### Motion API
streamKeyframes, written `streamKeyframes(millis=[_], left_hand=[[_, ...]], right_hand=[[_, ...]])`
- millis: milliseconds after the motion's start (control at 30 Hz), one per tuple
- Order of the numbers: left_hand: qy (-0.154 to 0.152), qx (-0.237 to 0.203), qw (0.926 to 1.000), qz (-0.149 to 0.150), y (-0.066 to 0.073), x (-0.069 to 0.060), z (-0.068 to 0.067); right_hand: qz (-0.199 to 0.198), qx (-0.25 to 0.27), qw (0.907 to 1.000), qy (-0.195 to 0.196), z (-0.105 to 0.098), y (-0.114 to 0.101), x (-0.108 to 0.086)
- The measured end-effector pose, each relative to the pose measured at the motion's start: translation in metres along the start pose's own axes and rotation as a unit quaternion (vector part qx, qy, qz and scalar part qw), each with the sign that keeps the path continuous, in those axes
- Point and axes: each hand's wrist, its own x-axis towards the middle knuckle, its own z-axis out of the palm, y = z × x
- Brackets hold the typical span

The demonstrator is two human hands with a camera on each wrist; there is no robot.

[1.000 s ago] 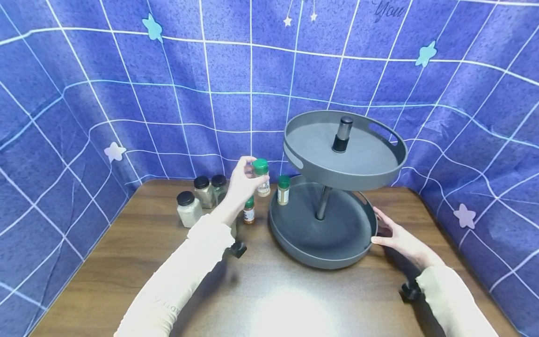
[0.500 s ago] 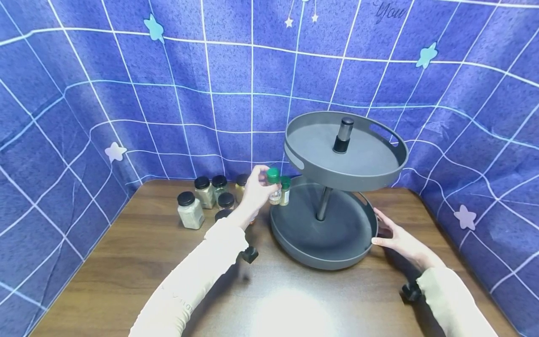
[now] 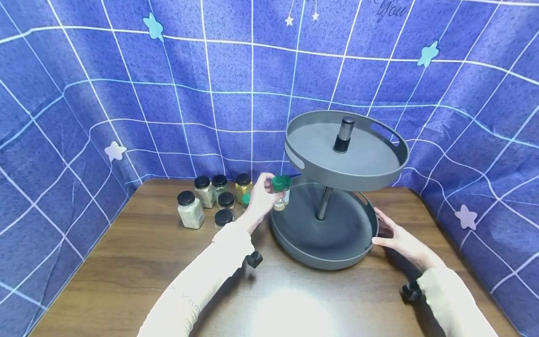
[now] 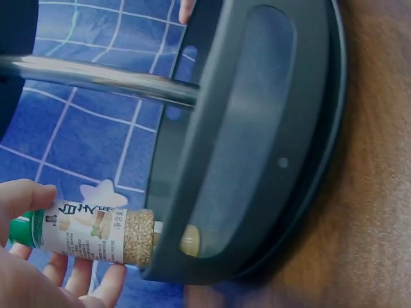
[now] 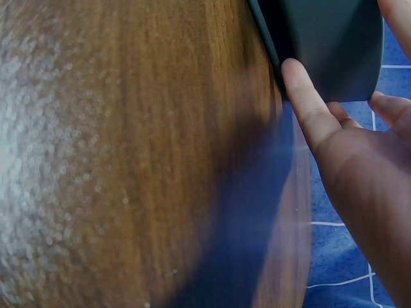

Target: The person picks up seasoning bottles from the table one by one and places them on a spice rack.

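My left hand pinches a green-capped spice jar between thumb and fingers. In the left wrist view this spice jar has a printed label and pale sesame-like seeds, and its bottom end is at the lower tray's rim. Just behind it, a second green-capped jar stands in the two-tier grey turntable's lower tray, mostly hidden. My right hand rests spread against that tray's right outer wall. Close up, the right wrist view has this hand touching the dark wall with fairly straight fingers.
Several black-lidded square jars stand on the wooden table at the left. Another green lid shows beside my left hand. The upper tray overhangs the lower one on a central post. A blue curtain hangs behind.
My left hand has carried the spice jar rightward and down, to the lower tray's left rim, in front of the second green-capped jar. My right hand has stayed against the tray.
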Motion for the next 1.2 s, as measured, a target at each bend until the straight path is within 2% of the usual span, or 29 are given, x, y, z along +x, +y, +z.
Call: streamKeyframes(millis=[167, 633, 867, 1200], left_hand=[[0.004, 0.005, 1.0, 0.0, -0.008, 0.0, 0.001], [0.018, 0.09, 0.9956, 0.015, -0.027, -0.001, 0.006], [0.015, 0.104, 0.9943, 0.016, -0.03, -0.002, 0.006], [0.013, 0.122, 0.9917, 0.04, -0.031, -0.004, 0.008]], right_hand=[[0.002, 0.001, 1.0, -0.001, 0.0, -0.001, 0.0], [0.005, -0.001, 1.0, 0.003, 0.0, 0.004, 0.0], [0.008, 0.004, 1.0, 0.003, -0.001, 0.004, 0.0], [0.01, 0.005, 0.9999, 0.001, -0.001, 0.003, 0.0]])
